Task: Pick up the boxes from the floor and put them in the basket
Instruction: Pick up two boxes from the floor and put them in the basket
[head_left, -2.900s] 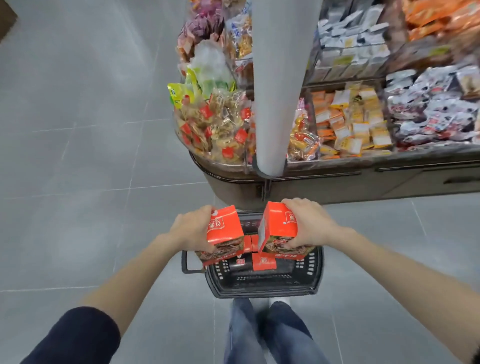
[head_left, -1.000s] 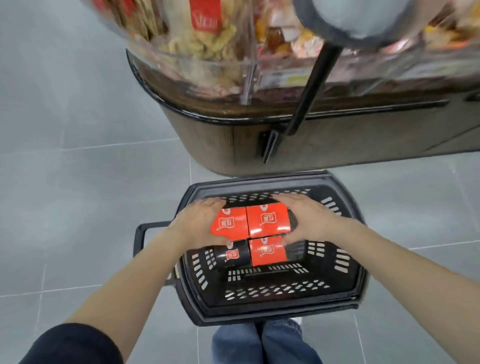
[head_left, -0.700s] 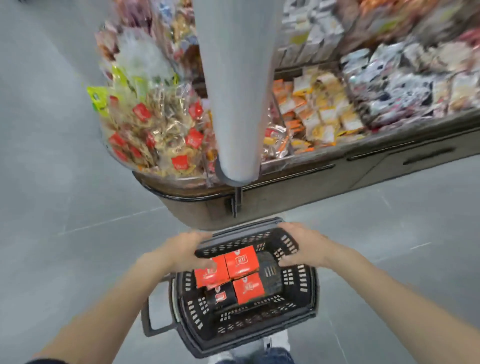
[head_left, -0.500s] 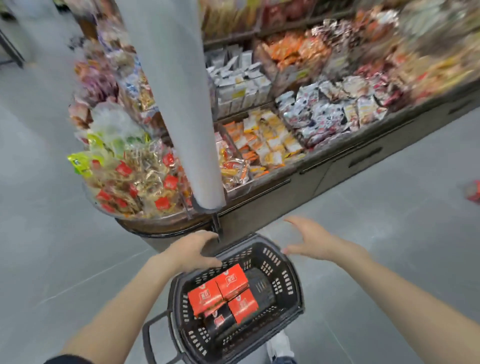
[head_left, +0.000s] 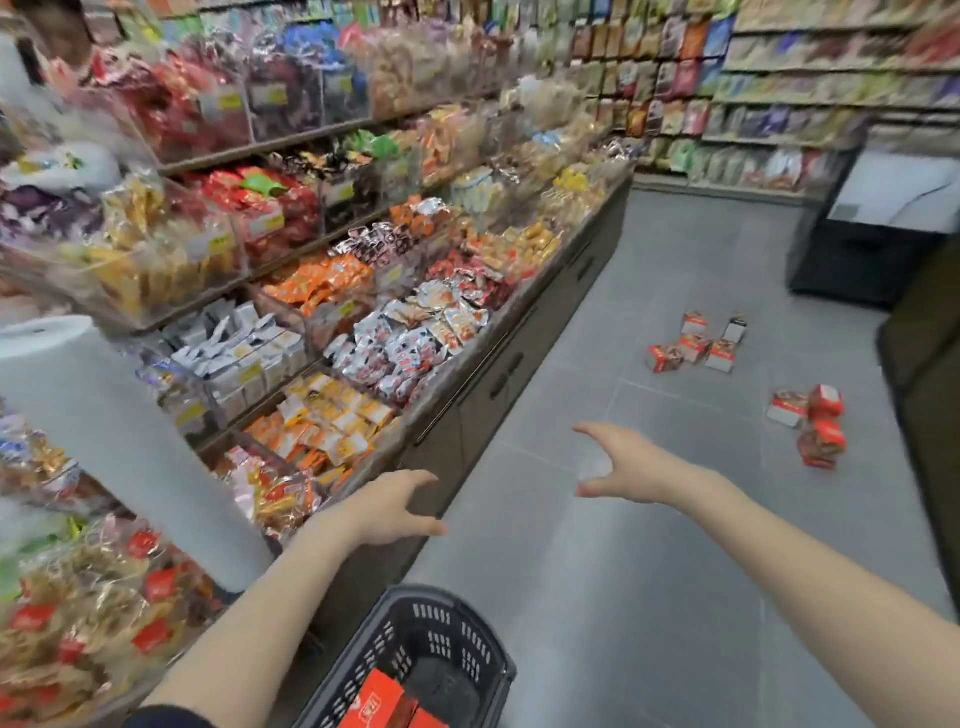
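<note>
- Boxes on the floor (head_left: 675, 545) lie in two clusters well ahead and to the right of both hands: a far group (head_left: 696, 345) and a nearer group (head_left: 815, 428)
- More red boxes (head_left: 387, 704) sit in the basket (head_left: 457, 623), low in view between the forearms
- Left hand (head_left: 387, 506) is empty, fingers spread and curled, held out over the shelf (head_left: 467, 374) edge
- Right hand (head_left: 631, 465) is empty, thumb and fingers apart, reaching forward above the floor
</note>
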